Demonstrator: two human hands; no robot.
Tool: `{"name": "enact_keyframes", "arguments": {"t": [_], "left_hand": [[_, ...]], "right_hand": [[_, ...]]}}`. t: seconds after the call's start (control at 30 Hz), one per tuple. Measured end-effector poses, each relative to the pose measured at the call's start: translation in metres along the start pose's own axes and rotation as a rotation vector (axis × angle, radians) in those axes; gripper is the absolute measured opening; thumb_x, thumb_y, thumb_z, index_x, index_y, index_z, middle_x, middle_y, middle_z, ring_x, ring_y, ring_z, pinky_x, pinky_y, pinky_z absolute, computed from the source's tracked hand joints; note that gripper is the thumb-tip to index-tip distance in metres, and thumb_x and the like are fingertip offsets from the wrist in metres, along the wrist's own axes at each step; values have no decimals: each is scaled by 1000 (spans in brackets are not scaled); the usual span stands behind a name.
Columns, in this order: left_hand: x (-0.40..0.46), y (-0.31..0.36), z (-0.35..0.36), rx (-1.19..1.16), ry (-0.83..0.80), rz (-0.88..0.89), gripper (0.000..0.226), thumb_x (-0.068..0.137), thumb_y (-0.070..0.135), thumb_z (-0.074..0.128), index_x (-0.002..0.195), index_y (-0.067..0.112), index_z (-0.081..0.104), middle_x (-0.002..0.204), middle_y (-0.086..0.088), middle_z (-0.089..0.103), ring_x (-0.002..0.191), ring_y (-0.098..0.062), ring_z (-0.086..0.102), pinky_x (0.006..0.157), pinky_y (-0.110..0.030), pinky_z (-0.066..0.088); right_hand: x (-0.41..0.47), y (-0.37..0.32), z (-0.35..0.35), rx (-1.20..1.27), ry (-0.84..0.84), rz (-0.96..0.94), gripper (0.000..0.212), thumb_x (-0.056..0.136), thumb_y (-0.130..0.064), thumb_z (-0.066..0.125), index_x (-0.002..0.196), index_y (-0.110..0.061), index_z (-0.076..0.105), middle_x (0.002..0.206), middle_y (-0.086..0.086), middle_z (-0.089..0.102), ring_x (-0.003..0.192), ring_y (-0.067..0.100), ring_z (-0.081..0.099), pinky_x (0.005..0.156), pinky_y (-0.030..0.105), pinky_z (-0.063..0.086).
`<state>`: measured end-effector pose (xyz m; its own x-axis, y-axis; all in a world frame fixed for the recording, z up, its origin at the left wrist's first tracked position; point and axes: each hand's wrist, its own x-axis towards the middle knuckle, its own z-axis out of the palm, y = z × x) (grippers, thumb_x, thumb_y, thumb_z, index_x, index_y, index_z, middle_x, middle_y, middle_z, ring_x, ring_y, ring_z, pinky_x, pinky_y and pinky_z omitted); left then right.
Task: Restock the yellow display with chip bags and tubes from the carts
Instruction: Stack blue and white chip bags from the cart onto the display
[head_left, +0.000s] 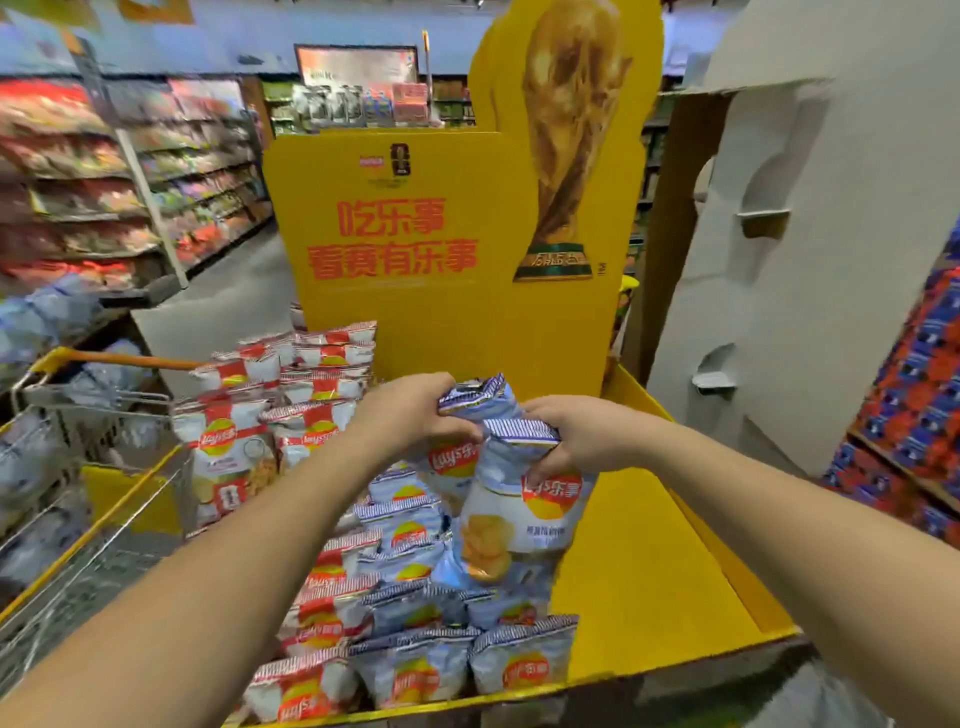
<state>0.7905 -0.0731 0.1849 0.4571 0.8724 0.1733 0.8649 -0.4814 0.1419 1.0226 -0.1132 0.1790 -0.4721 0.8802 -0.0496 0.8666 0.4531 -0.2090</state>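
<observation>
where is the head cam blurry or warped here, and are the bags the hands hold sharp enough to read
Head view: shop shelves at left smear with motion blur; wide-angle lens bows the forearms and the yellow display edges; left hand, right hand and the blue chip bags they grip are fairly sharp, logo readable, small print not.

Both bare forearms extended forward and converging toward centre frame, left hand palm-down with fingers curled in a pinching grip, right hand just beside it, fingers curled downward in a grip, wrists roughly level, hands nearly touching
</observation>
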Motion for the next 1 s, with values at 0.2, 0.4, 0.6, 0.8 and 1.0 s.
{"name": "enact_keyframes", "arguments": {"t": [0.2, 0.4, 0.6, 0.8, 1.0], "left_hand": [[59, -31, 6, 32, -140, -37, 74, 75, 71, 60, 121, 14, 51, 116, -7, 61, 105, -27, 58, 82, -41, 49], [115, -52, 13, -25, -240, 4, 86, 83, 51, 69, 151, 24, 24, 150, 3, 37, 133, -18, 41, 103, -33, 40], [174, -92, 25, 22, -133, -130, 66, 86, 40, 68, 142, 27, 37, 140, 2, 51, 122, -23, 53, 90, -37, 48], [239, -156, 30, 180, -103, -187, 49, 87, 35, 67, 129, 23, 47, 125, -2, 58, 112, -27, 57, 81, -39, 51], [304, -209, 55, 222, -141, -201, 35, 85, 41, 68, 99, 19, 44, 93, -1, 55, 86, -25, 55, 62, -36, 44]], "right_hand": [[73, 52, -3, 64, -13, -43, 71, 70, -61, 76, 125, -22, 58, 132, 1, 56, 122, 21, 52, 99, 39, 45], [129, 107, -14, 157, -9, -120, 52, 72, -53, 78, 114, -26, 63, 115, -4, 62, 105, 15, 58, 90, 37, 48], [193, 146, -28, 95, -71, -93, 49, 71, -55, 77, 102, -20, 62, 104, -1, 60, 98, 19, 59, 83, 37, 48], [265, 188, -53, -206, -2, 36, 55, 69, -65, 73, 95, -20, 58, 100, 3, 58, 96, 25, 57, 73, 34, 45], [344, 215, -30, -320, 117, 87, 35, 82, -43, 70, 109, -25, 55, 106, 0, 64, 95, 24, 58, 70, 37, 51]]}}
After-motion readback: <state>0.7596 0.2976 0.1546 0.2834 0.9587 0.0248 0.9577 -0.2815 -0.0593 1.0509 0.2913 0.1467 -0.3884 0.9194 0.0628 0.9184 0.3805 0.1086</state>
